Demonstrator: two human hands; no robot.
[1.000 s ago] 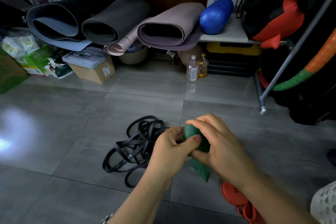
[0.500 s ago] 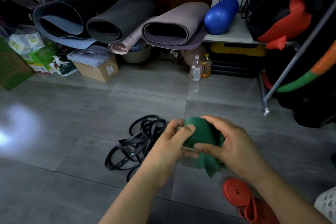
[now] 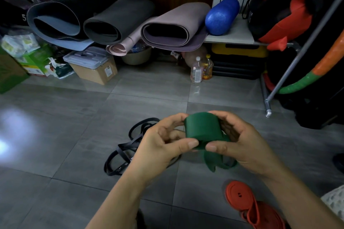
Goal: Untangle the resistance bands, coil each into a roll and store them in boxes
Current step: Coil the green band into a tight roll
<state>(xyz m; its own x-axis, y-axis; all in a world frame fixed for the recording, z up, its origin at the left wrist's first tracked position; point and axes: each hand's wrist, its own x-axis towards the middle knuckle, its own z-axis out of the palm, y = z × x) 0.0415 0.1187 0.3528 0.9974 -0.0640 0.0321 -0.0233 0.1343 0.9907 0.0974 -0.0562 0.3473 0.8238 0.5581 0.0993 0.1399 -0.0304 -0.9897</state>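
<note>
The green band (image 3: 202,128) is in the air in front of the person, above the floor (image 3: 74,135), held between both hands. Most of it is wound into a wide roll, and a loose tail hangs from the roll toward 6 o'clock. The left hand (image 3: 163,143) pinches the roll from the 9 o'clock side, with the thumb below and the other fingers (image 3: 175,118) curled on the top edge. I think this stops the layers from springing open. The right hand (image 3: 242,143) grips from the 3 o'clock side, its fingers (image 3: 217,114) bent over the top and the thumb pressing the lower edge, probably to guide the tail round.

The black bands (image 3: 126,152) lie tangled on the floor at 8 o'clock from the roll, partly hidden behind the left hand. The orange band (image 3: 242,199) lies at 5 o'clock, loosely looped. At 10 o'clock, far away by the wall, a clear plastic box (image 3: 87,57) sits on a cardboard box (image 3: 96,72). I cannot tell whether these are the storage boxes.
</note>
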